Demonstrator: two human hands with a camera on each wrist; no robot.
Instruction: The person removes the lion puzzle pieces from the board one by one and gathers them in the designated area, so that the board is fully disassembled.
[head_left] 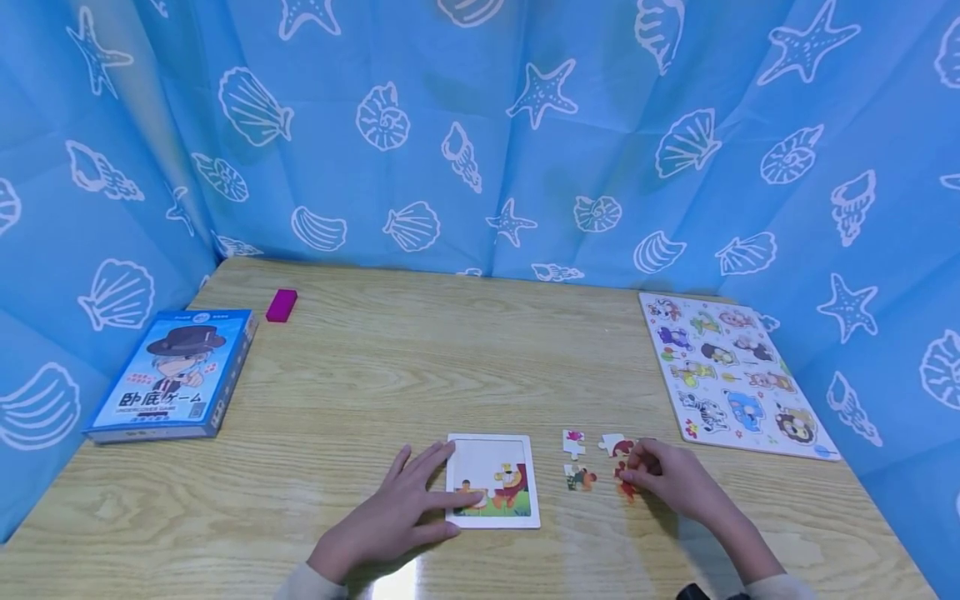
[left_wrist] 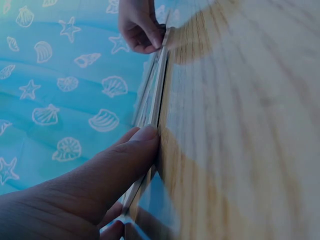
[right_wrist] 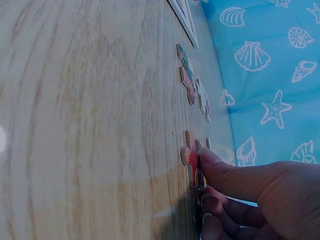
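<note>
My left hand (head_left: pixel 397 510) rests on a white-framed jigsaw puzzle tray (head_left: pixel 533 487), fingers spread, with the index finger across the pieces laid in its lower part. Those joined pieces (head_left: pixel 510 492) show a lion and grass; the upper part is bare white. To the right of the tray, my right hand (head_left: pixel 678 477) pinches a red puzzle piece (right_wrist: pixel 192 155) between thumb and fingers, low at the tabletop. Beside it lie a white piece with a pink figure (head_left: pixel 573 440), a green and orange piece (head_left: pixel 577 477) and a white and red piece (head_left: pixel 612 443).
A blue game box (head_left: pixel 176 375) lies at the left, with a magenta block (head_left: pixel 282 306) behind it. An animal peg-puzzle board (head_left: pixel 738 375) lies at the back right. A blue shell-print curtain (head_left: pixel 465 167) encloses the wooden table (head_left: pixel 420 350) at the back and sides.
</note>
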